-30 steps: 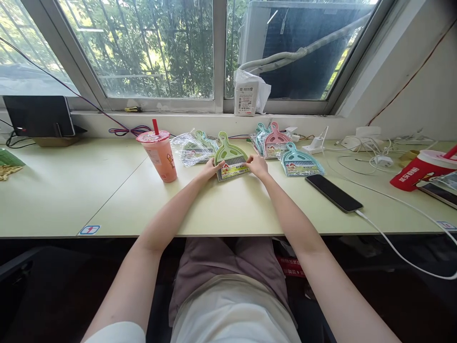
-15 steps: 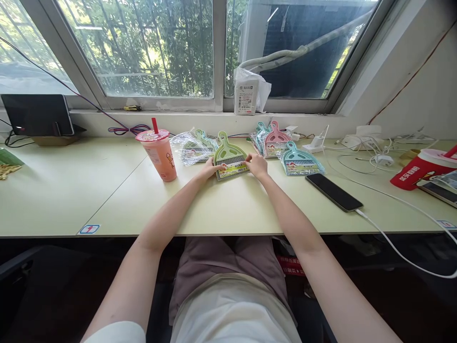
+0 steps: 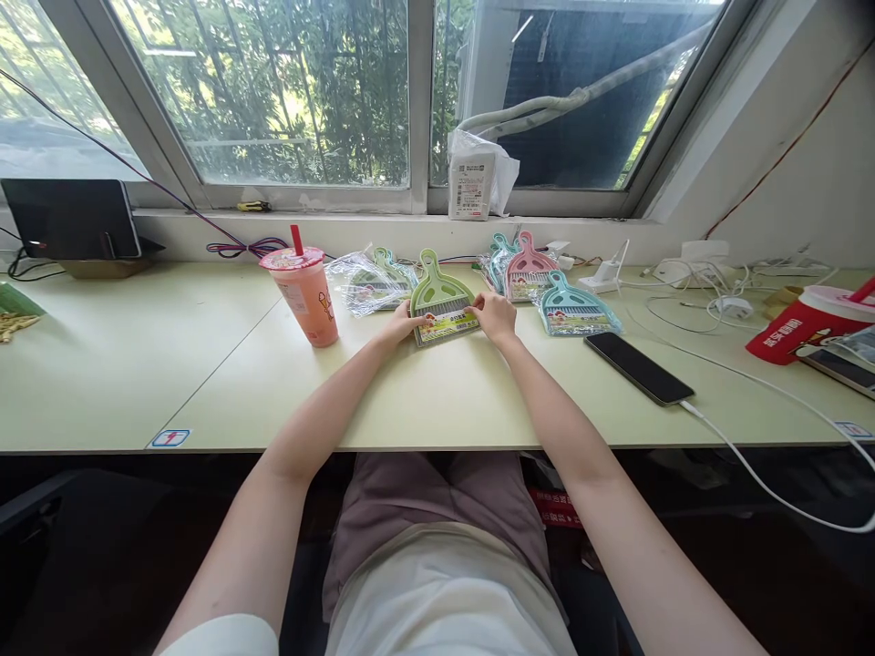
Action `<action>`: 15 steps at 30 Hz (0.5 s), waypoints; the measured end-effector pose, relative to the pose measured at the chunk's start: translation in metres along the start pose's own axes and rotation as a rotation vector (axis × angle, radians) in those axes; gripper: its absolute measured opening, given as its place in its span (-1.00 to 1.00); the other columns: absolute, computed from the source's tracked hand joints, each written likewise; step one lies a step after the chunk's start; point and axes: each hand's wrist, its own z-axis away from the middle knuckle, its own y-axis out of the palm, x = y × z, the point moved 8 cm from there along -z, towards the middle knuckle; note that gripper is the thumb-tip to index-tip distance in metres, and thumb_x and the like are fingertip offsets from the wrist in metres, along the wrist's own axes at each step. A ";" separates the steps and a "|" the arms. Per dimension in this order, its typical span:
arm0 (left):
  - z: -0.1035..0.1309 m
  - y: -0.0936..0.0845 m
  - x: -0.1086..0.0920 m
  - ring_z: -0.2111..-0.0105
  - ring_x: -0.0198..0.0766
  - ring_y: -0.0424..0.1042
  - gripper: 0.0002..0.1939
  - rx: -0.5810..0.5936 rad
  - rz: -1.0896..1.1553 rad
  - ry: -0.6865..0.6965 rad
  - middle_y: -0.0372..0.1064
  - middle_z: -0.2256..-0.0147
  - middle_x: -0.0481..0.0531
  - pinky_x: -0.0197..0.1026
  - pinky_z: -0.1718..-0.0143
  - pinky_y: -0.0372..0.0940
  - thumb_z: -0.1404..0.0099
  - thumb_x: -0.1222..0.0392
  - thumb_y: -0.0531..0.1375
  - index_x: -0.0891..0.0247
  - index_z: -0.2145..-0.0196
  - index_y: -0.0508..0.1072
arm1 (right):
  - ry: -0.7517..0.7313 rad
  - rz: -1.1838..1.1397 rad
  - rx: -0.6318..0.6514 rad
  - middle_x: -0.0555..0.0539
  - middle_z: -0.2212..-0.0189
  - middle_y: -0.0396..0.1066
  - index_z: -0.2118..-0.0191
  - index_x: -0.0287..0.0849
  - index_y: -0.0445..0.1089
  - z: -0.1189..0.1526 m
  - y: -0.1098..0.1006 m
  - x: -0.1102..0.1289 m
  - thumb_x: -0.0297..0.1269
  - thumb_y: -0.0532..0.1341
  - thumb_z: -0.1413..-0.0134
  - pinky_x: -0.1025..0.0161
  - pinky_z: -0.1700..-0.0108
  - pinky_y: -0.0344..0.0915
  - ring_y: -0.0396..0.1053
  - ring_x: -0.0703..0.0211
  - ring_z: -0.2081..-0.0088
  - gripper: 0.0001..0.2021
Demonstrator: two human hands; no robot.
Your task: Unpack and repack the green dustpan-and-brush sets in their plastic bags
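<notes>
A green mini dustpan and brush set [image 3: 441,293] with a printed label stands tilted on the table before me. My left hand [image 3: 400,325] grips its lower left edge, thumb across the front. At its right edge, my right hand [image 3: 495,317] pinches the label's side with thumb and fingertips. Behind my left hand lies another green dustpan set [image 3: 373,284] in clear plastic wrap. Beyond my right hand are a pink dustpan set [image 3: 530,266] and a blue one [image 3: 572,305], both wrapped.
A pink drink cup [image 3: 307,305] with a red straw stands left of my hands. To the right lie a black phone [image 3: 639,367] on a white cable, a red cup [image 3: 807,326] and tangled cords. A tablet [image 3: 72,219] stands at the far left, and a white box [image 3: 471,187] on the windowsill.
My right hand has shifted very slightly to the right along the label's edge. The green dustpan set has moved a touch with it; my left hand keeps its hold.
</notes>
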 end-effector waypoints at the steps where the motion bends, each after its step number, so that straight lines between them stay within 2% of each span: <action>1: 0.000 0.000 0.000 0.05 -0.06 0.48 -0.42 0.005 0.002 0.005 0.45 0.02 0.17 -0.01 -0.01 0.39 0.03 0.33 0.34 0.27 0.01 0.32 | -0.002 0.011 -0.002 -0.09 0.26 0.53 0.32 -0.11 0.46 0.000 0.000 0.001 -0.08 0.30 -0.20 0.21 0.23 0.26 0.45 0.07 0.22 -0.79; 5: -0.002 -0.002 0.002 0.01 -0.06 0.46 -0.36 -0.006 0.023 0.010 0.45 0.01 0.16 0.00 -0.07 0.36 0.04 0.34 0.35 0.27 -0.03 0.31 | -0.002 0.042 0.014 -0.11 0.23 0.52 0.29 -0.11 0.43 0.001 0.002 0.005 -0.14 0.30 -0.20 0.22 0.22 0.26 0.45 0.06 0.18 -0.84; 8: -0.004 -0.004 0.004 0.01 -0.05 0.47 -0.37 -0.019 0.027 0.013 0.46 0.02 0.15 0.01 -0.09 0.35 0.03 0.35 0.36 0.26 -0.03 0.32 | -0.023 0.062 0.016 -0.14 0.17 0.51 0.17 -0.11 0.40 0.004 0.002 0.009 -0.25 0.30 -0.20 0.21 0.21 0.27 0.46 0.02 0.16 -0.88; 11: -0.004 -0.005 0.003 0.03 -0.04 0.48 -0.37 -0.022 0.035 0.013 0.49 0.06 0.13 0.02 -0.07 0.37 0.03 0.34 0.37 0.25 -0.02 0.33 | -0.041 0.088 0.016 -0.20 0.09 0.49 0.06 -0.13 0.36 0.007 0.002 0.012 -0.34 0.25 -0.22 0.20 0.21 0.26 0.47 -0.01 0.16 -0.82; 15: -0.003 -0.005 0.004 0.10 -0.06 0.51 -0.37 -0.038 0.026 -0.021 0.48 0.06 0.14 0.00 0.03 0.43 0.01 0.30 0.37 0.24 -0.04 0.31 | -0.080 0.013 -0.064 -0.23 0.07 0.47 -0.02 -0.16 0.32 0.008 -0.016 0.028 -0.30 0.12 -0.32 0.20 0.22 0.28 0.47 -0.01 0.17 -0.80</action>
